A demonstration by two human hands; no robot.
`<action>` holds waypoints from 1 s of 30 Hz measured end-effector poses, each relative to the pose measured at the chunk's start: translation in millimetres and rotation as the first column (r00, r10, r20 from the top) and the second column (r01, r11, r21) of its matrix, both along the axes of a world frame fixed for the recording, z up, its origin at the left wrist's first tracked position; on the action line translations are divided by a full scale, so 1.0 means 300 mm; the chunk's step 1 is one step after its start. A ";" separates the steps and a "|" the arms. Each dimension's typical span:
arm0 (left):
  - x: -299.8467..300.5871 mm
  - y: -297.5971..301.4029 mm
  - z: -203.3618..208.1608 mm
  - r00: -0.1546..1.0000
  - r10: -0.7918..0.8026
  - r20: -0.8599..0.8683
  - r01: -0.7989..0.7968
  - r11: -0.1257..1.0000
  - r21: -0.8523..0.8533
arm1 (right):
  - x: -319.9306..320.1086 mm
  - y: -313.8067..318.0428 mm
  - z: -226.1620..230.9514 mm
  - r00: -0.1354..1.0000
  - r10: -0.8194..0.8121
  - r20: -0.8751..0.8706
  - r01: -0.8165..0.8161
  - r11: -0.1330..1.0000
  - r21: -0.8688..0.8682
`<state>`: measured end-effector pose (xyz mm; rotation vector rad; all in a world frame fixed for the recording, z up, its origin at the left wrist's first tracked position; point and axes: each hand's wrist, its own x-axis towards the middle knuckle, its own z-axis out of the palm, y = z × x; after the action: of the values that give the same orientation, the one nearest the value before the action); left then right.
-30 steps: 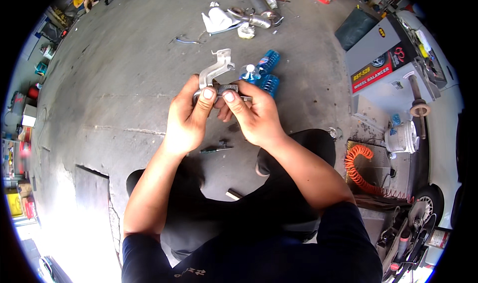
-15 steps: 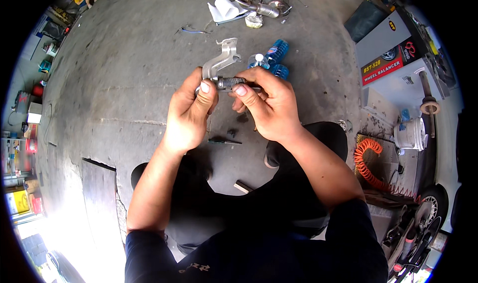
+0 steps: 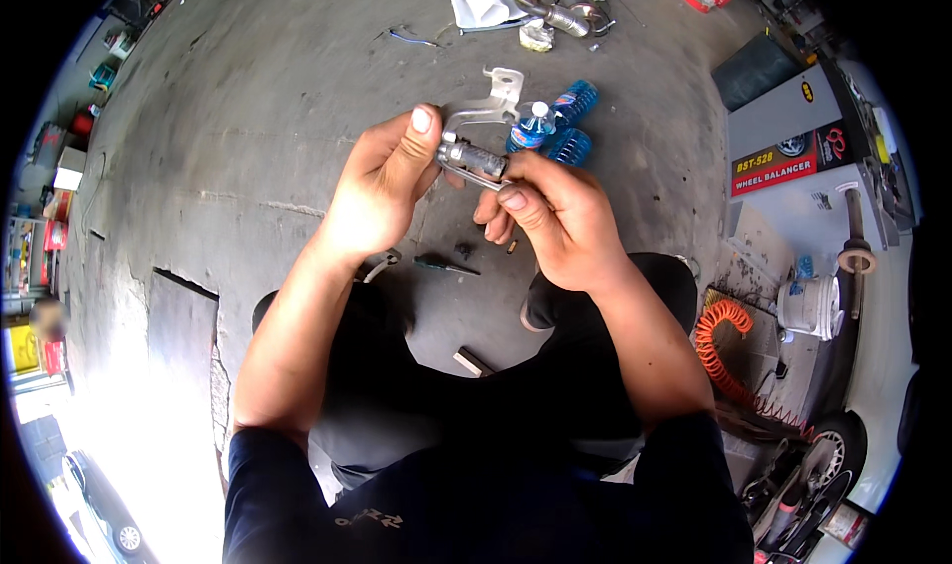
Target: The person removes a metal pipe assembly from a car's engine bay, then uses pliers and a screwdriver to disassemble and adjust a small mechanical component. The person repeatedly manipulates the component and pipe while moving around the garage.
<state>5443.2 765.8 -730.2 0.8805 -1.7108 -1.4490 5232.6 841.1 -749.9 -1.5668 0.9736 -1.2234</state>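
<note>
In front of me, above the floor, my left hand [image 3: 382,182] is closed on a silver metal bracket [image 3: 488,111] with a bent arm and a holed tab. A dark, rough-surfaced cylinder [image 3: 478,158] sits against the bracket beside my left fingers. Along its underside runs a thin metal strip or rod [image 3: 474,176]. The thumb and forefinger of my right hand [image 3: 567,219] pinch the far right end of this assembly; exactly which piece they grip is partly hidden. A screwdriver [image 3: 448,266] lies on the floor below my hands.
Several blue-liquid bottles [image 3: 533,127] are just beyond my right hand. Farther off lie an exhaust pipe [image 3: 563,18] and white sheeting [image 3: 481,6]. A small block [image 3: 473,362] rests between my feet. At right stand a grey machine [image 3: 793,157], a white bucket [image 3: 805,311] and an orange coiled hose [image 3: 716,338].
The bracket has turned and tilted, its right end now lower, and my right hand has moved slightly down and right. My left thumb has shifted up onto the bracket's arm.
</note>
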 end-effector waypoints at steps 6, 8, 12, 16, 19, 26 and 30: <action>0.022 -0.005 0.002 0.999 -0.034 0.014 0.033 0.999 0.018 | -0.014 -0.007 0.010 0.995 0.057 -0.085 -0.059 0.998 -0.023; 0.033 -0.004 -0.007 0.998 -0.061 0.026 0.060 0.998 0.018 | -0.019 -0.007 0.009 0.992 0.067 -0.108 -0.071 0.997 -0.037; 0.042 -0.001 0.004 0.997 -0.052 0.055 0.051 0.999 0.010 | -0.012 0.000 0.003 0.992 0.067 -0.111 -0.074 0.995 -0.062; 0.045 -0.003 0.002 0.999 -0.035 0.032 0.039 0.989 -0.144 | -0.015 -0.020 -0.003 0.995 0.056 -0.078 -0.059 0.998 -0.027; 0.044 0.000 -0.017 0.998 -0.034 0.051 0.047 0.961 -0.271 | -0.023 -0.028 -0.005 0.999 -0.042 0.022 0.042 0.999 -0.001; 0.035 0.004 -0.035 0.992 -0.055 0.110 0.087 0.948 -0.306 | -0.040 -0.064 -0.042 0.995 -0.082 0.052 0.075 0.990 0.116; 0.056 -0.008 -0.028 0.993 -0.064 0.102 0.090 0.956 -0.279 | -0.011 -0.073 -0.048 0.987 -0.056 0.154 0.033 0.988 0.150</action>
<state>5460.1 763.5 -738.5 0.7402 -1.9815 -1.1864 5229.4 819.3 -764.2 -1.3191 0.9776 -1.2568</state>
